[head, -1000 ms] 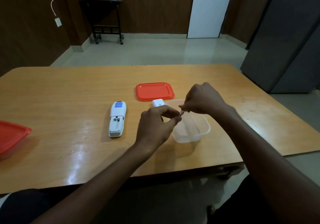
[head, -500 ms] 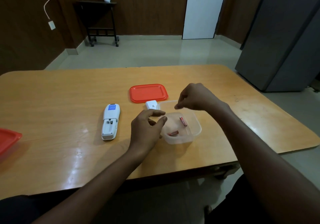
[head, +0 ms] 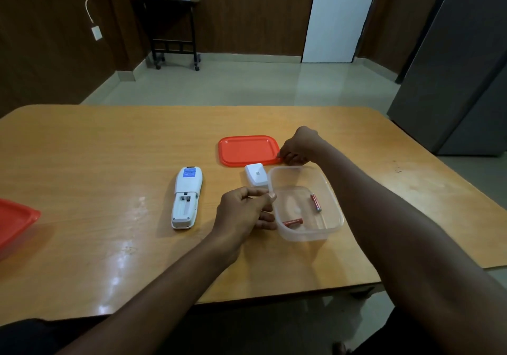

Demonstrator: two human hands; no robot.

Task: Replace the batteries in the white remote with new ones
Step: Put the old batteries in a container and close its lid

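The white remote (head: 187, 198) lies face down on the wooden table (head: 109, 162), its battery bay open and empty. Its white cover (head: 256, 174) lies to the right. A clear plastic container (head: 310, 235) stands beside it with two red batteries (head: 315, 202) (head: 293, 222) in the bottom. My left hand (head: 247, 212) rests against the container's left wall, thumb at the rim and fingers on the outside. Farther back, my right hand (head: 300, 146) pinches the near right corner of the flat orange lid (head: 248, 150).
A second red-lidded container (head: 13, 220) sits at the table's left edge. The table's near edge is close under my forearms. A grey cabinet (head: 452, 80) stands off the table's right side, and a dark side table (head: 172, 25) against the far wall.
Both hands came apart over the container and two red batteries now lie in it. My right hand moved back to the orange lid; my left hand settled on the container's left wall.
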